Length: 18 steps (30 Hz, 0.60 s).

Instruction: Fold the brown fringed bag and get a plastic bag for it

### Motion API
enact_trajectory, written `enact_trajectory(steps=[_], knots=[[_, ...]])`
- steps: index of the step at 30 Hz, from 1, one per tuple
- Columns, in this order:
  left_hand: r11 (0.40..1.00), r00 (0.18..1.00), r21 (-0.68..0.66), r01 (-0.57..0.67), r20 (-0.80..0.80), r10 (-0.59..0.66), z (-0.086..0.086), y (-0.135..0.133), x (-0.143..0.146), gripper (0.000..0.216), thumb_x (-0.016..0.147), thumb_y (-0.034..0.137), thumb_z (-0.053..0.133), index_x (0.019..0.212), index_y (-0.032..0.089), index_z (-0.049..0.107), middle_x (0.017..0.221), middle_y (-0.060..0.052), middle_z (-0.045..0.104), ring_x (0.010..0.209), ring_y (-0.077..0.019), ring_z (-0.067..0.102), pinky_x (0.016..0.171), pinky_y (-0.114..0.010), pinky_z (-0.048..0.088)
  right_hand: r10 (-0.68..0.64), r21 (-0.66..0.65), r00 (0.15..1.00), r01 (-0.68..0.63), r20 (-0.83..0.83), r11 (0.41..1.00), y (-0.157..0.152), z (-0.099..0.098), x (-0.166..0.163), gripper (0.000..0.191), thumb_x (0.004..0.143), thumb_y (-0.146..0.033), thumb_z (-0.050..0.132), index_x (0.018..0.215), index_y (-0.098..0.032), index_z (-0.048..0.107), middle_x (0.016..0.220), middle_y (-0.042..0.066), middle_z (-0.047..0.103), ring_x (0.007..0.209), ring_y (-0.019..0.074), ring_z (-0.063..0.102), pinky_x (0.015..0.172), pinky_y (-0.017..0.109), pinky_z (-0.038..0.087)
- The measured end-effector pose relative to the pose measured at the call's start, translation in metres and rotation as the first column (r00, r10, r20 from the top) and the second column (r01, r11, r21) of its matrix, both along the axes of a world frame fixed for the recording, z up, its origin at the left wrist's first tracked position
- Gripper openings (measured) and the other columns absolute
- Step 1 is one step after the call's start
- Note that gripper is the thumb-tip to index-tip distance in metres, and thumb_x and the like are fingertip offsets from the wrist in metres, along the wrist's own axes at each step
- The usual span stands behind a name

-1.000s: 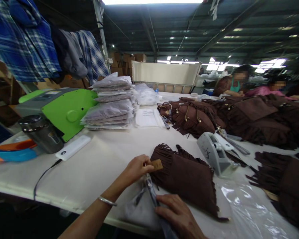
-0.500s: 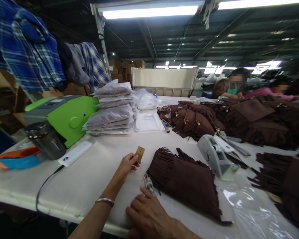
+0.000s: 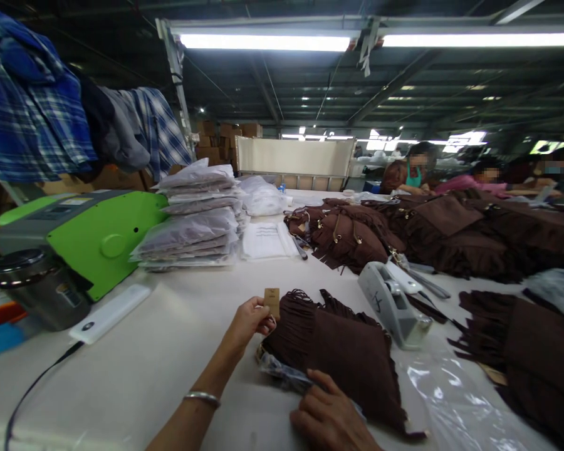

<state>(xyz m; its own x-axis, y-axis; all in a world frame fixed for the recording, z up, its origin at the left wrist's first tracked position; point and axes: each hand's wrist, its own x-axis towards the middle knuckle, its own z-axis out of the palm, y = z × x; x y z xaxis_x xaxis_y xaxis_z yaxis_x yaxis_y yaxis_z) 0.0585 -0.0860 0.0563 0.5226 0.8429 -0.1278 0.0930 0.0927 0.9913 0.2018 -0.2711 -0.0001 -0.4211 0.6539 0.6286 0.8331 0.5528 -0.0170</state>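
Observation:
My left hand (image 3: pixel 252 321) pinches a small tan hang tag (image 3: pixel 272 303) upright, with a thin string loop by the fingers. Below the tag lies a dark brown fringed bag (image 3: pixel 343 351), flat on the white table, its fringe toward the left. A strap in clear plastic wrap (image 3: pixel 284 371) runs from the bag's left corner along its near edge. My right hand (image 3: pixel 326 410) is closed over that wrapped strap, index finger reaching forward along it; its thumb side is partly hidden.
A grey tape dispenser (image 3: pixel 392 307) stands right of the bag, with clear plastic bags (image 3: pixel 451 394) in front. Brown fringed bags (image 3: pixel 432 232) pile up behind. At left are a green machine (image 3: pixel 108 241), a dark flask (image 3: pixel 42 288), a white power bank (image 3: pixel 110 313) and packed bags (image 3: pixel 192 225). Co-workers sit far right.
My right hand has moved right, and the wrapped strap now stretches along the bag's near edge. The tag has turned more upright and sits closer to the bag. The view has shifted right.

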Motion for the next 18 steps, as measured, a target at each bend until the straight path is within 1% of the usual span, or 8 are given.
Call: enact_trajectory(steps=[4,7,9,10,12,13,15,18], knots=[[0.994,0.986,0.106,-0.025,-0.16,0.042,-0.009,0.003,0.018,0.015,0.069,0.031,0.056,0.076,0.02,0.05,0.06,0.002,0.063,0.047,-0.0116,0.054,0.045,-0.021,0.036,0.064,-0.082,0.997,-0.068,-0.049,0.994,-0.008,0.011,0.006,0.024,0.1,-0.018,0.037,0.094,-0.024,0.06,0.07,-0.005,0.067,0.066,0.0089,0.064,0.114,0.037,0.029],[0.973,0.958,0.216,-0.084,-0.253,0.139,-0.019,0.007,0.021,0.012,0.065,0.027,0.058,0.066,0.021,0.048,0.056,0.006,0.054,0.053,-0.0118,0.051,0.051,-0.022,0.036,0.071,-0.068,0.989,-0.08,-0.127,0.995,-0.027,0.013,0.027,0.02,0.095,-0.018,0.051,0.11,-0.028,0.06,0.087,-0.002,0.074,0.091,0.015,0.069,0.114,0.041,0.031],[0.959,0.942,0.265,-0.103,-0.283,0.179,-0.023,0.009,0.02,0.013,0.064,0.028,0.059,0.063,0.021,0.048,0.059,0.005,0.053,0.061,-0.0133,0.053,0.056,-0.023,0.037,-0.122,-0.038,0.961,0.116,-0.249,0.992,-0.043,0.005,0.049,0.034,0.091,-0.02,0.055,0.122,-0.032,0.057,0.108,0.002,0.071,0.112,0.023,0.062,0.112,0.048,0.035],[0.957,0.938,0.273,-0.102,-0.293,0.184,-0.025,0.01,0.019,0.013,0.063,0.029,0.059,0.063,0.021,0.049,0.06,0.005,0.054,0.063,-0.0139,0.053,0.057,-0.023,0.038,-0.279,-0.055,0.899,0.277,-0.338,0.959,-0.05,-0.001,0.06,0.039,0.09,-0.023,0.055,0.128,-0.033,0.054,0.122,0.004,0.066,0.122,0.0271,0.055,0.111,0.053,0.035],[0.963,0.934,0.254,-0.089,-0.314,0.169,-0.028,0.011,0.017,0.018,0.063,0.037,0.058,0.064,0.021,0.05,0.058,0.005,0.054,0.059,-0.0146,0.052,0.054,-0.023,0.037,-0.569,-0.195,0.657,0.554,-0.494,0.81,-0.061,-0.017,0.08,0.048,0.091,-0.031,0.054,0.138,-0.028,0.046,0.142,0.01,0.049,0.133,0.0335,0.043,0.109,0.061,0.033],[0.969,0.934,0.232,-0.079,-0.324,0.154,-0.029,0.013,0.016,0.022,0.063,0.042,0.057,0.065,0.021,0.05,0.056,0.005,0.052,0.055,-0.0146,0.05,0.051,-0.024,0.036,-0.654,-0.29,0.538,0.61,-0.532,0.737,-0.063,-0.025,0.088,0.051,0.091,-0.035,0.053,0.141,-0.025,0.043,0.146,0.012,0.043,0.135,0.0348,0.039,0.109,0.062,0.032],[0.979,0.931,0.191,-0.071,-0.34,0.134,-0.031,0.016,0.011,0.033,0.062,0.055,0.054,0.066,0.022,0.049,0.05,0.006,0.048,0.046,-0.014,0.045,0.045,-0.024,0.034,-0.717,-0.423,0.437,0.595,-0.544,0.683,-0.06,-0.038,0.096,0.055,0.092,-0.038,0.051,0.143,-0.021,0.04,0.149,0.014,0.039,0.136,0.0339,0.038,0.11,0.061,0.033],[0.98,0.923,0.178,-0.092,-0.354,0.151,-0.026,0.024,-0.001,0.044,0.062,0.067,0.048,0.066,0.023,0.046,0.047,0.007,0.042,0.042,-0.0135,0.041,0.043,-0.024,0.03,-0.693,-0.463,0.488,0.518,-0.531,0.72,-0.038,-0.045,0.094,0.053,0.092,-0.03,0.048,0.144,-0.021,0.04,0.151,0.012,0.038,0.139,0.0289,0.035,0.112,0.054,0.034]])
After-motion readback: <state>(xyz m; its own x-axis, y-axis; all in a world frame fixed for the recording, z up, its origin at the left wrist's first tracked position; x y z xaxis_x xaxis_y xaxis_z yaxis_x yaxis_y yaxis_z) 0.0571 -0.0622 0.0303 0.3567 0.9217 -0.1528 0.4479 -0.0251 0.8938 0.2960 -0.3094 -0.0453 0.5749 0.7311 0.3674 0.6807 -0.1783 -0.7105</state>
